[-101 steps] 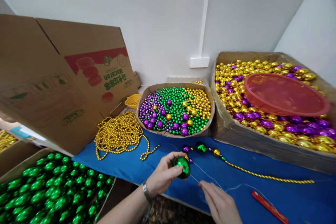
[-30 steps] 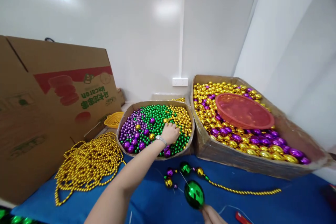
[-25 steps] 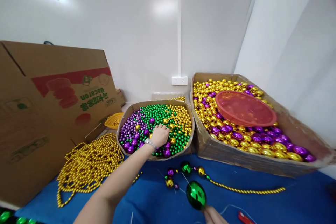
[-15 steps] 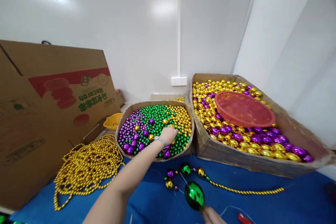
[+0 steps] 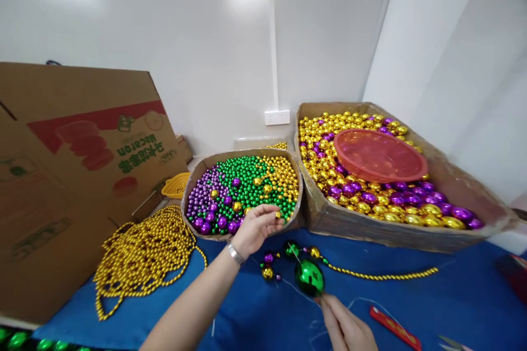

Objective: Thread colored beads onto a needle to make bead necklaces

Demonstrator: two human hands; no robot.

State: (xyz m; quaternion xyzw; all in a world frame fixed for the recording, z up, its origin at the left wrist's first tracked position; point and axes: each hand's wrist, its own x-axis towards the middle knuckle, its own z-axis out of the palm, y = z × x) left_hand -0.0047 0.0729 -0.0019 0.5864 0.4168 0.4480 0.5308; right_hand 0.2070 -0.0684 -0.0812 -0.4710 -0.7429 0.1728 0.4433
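My left hand (image 5: 255, 229), with a silver band at the wrist, is raised just over the near rim of a small cardboard box (image 5: 242, 237) of purple, green and gold beads. Its fingertips pinch a small gold bead (image 5: 278, 215). My right hand (image 5: 348, 322) is closed at the lower end of a large shiny green bead (image 5: 309, 278). A thin needle-like line sticks out of that bead's upper end. Just behind it on the blue cloth lies a partly strung bead strand (image 5: 314, 252) of green, gold and purple balls, with a tail of small gold beads.
A larger cardboard box (image 5: 370, 230) of gold and purple beads, with a red plastic basin (image 5: 381, 156) inside, stands at right. Gold bead strings (image 5: 144, 255) are piled at left near a tall carton (image 5: 82, 192). A red cutter (image 5: 395, 328) and scissors (image 5: 453, 344) lie front right.
My left hand has come out of the bead box towards me, now with a small gold bead in its fingertips. The view has shifted, and more of my right hand shows.
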